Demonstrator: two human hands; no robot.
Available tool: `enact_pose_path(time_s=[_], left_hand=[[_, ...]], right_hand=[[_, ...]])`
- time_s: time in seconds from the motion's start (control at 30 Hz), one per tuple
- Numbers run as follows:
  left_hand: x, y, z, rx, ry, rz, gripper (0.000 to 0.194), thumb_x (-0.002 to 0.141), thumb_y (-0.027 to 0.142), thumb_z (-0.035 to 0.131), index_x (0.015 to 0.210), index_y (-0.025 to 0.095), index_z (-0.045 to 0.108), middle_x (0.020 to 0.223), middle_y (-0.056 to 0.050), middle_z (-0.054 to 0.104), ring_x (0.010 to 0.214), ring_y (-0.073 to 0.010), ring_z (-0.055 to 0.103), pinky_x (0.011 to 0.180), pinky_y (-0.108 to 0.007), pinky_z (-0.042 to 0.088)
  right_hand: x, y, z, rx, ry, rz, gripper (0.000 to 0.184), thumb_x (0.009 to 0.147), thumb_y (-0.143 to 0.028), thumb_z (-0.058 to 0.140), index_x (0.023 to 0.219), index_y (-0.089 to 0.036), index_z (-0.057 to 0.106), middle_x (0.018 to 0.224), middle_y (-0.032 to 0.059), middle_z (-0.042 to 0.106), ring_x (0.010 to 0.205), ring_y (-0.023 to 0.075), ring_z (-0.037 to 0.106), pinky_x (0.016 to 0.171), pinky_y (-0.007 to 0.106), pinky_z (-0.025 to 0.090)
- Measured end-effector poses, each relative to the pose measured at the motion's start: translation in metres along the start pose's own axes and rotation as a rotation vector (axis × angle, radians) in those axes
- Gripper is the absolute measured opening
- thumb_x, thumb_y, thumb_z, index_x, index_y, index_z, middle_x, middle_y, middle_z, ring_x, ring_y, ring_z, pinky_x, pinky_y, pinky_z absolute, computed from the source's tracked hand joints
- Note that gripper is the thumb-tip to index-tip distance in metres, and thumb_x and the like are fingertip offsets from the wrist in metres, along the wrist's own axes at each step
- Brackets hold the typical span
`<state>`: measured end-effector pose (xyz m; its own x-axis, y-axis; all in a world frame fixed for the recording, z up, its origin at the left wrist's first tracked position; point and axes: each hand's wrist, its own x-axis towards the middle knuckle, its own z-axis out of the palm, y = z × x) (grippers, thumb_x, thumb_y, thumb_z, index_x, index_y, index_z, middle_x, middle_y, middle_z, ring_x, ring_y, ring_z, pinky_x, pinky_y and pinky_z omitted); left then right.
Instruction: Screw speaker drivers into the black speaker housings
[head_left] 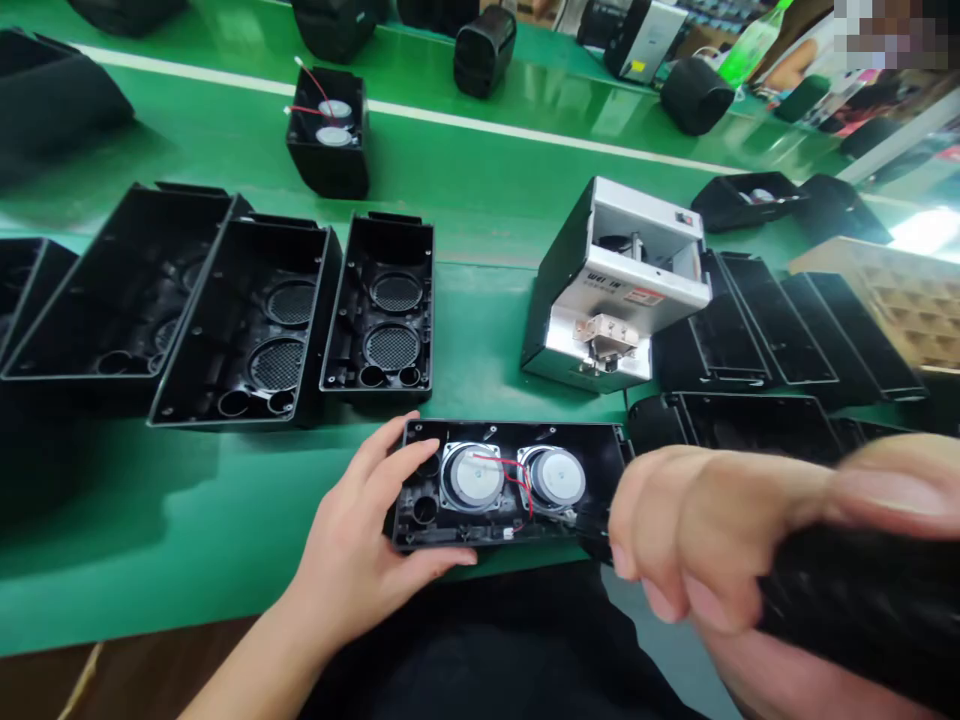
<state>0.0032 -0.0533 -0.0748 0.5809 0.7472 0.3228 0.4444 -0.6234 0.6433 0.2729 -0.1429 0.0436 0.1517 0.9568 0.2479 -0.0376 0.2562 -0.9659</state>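
Note:
A black speaker housing (600,445) lies open side up at the table's front edge. Two round drivers (472,477) with silver-grey backs sit in it, and a thin red wire (517,478) with a white plug runs across them. My left hand (367,530) grips the housing's left end, fingers over the far rim and thumb along the near side. In the right foreground my right hand (697,520) is wrapped round a thick black electric screwdriver (847,590). The tool's front end is dark near the housing's right part; whether its tip touches a screw is hidden.
A silver-and-black screw feeder (637,290) stands behind the housing. Open black housings (386,310) stand at left, and more (780,315) at right. Farther back is a small housing with drivers (330,140). A green bottle (754,45) and a person's hand are at the far right.

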Motion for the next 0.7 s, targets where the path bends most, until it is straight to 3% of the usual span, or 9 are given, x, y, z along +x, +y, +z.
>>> enact_pose_path(time_s=[0.07, 0.17, 0.33, 0.7], left_hand=[[0.000, 0.001, 0.001, -0.005, 0.003, -0.007, 0.088, 0.086, 0.068, 0.081, 0.155, 0.024, 0.048, 0.163, -0.021, 0.051, 0.151, -0.0395, 0.053, 0.118, -0.058, 0.055], [-0.001, 0.002, 0.002, -0.004, 0.011, -0.015, 0.090, 0.086, 0.072, 0.080, 0.156, 0.025, 0.048, 0.161, -0.020, 0.053, 0.152, -0.0391, 0.052, 0.120, -0.057, 0.054], [-0.001, 0.003, 0.002, 0.004, 0.006, -0.032, 0.092, 0.085, 0.074, 0.079, 0.156, 0.026, 0.047, 0.161, -0.020, 0.053, 0.153, -0.0382, 0.052, 0.121, -0.056, 0.053], [-0.002, 0.004, 0.001, 0.006, 0.004, -0.042, 0.093, 0.084, 0.075, 0.079, 0.155, 0.024, 0.049, 0.161, -0.021, 0.054, 0.151, -0.0390, 0.054, 0.118, -0.056, 0.055]], right_hand=[[0.000, 0.000, 0.012, 0.086, -0.021, -0.029, 0.027, 0.111, -0.030, 0.046, 0.115, -0.037, 0.072, 0.068, -0.0007, 0.067, 0.054, 0.0213, 0.064, 0.056, 0.043, 0.060], [0.002, 0.005, 0.021, 0.073, 0.043, -0.101, 0.021, 0.110, -0.033, 0.054, 0.117, -0.031, 0.074, 0.069, 0.0002, 0.064, 0.057, 0.0194, 0.062, 0.057, 0.040, 0.057], [0.004, 0.015, 0.019, 0.120, 0.046, -0.134, 0.022, 0.104, -0.037, 0.065, 0.122, -0.029, 0.075, 0.069, 0.0017, 0.066, 0.056, 0.0210, 0.062, 0.054, 0.041, 0.056], [0.004, 0.013, 0.019, 0.079, 0.019, -0.133, 0.023, 0.105, -0.029, 0.061, 0.122, -0.030, 0.077, 0.066, 0.0016, 0.064, 0.054, 0.0204, 0.061, 0.054, 0.042, 0.058]])
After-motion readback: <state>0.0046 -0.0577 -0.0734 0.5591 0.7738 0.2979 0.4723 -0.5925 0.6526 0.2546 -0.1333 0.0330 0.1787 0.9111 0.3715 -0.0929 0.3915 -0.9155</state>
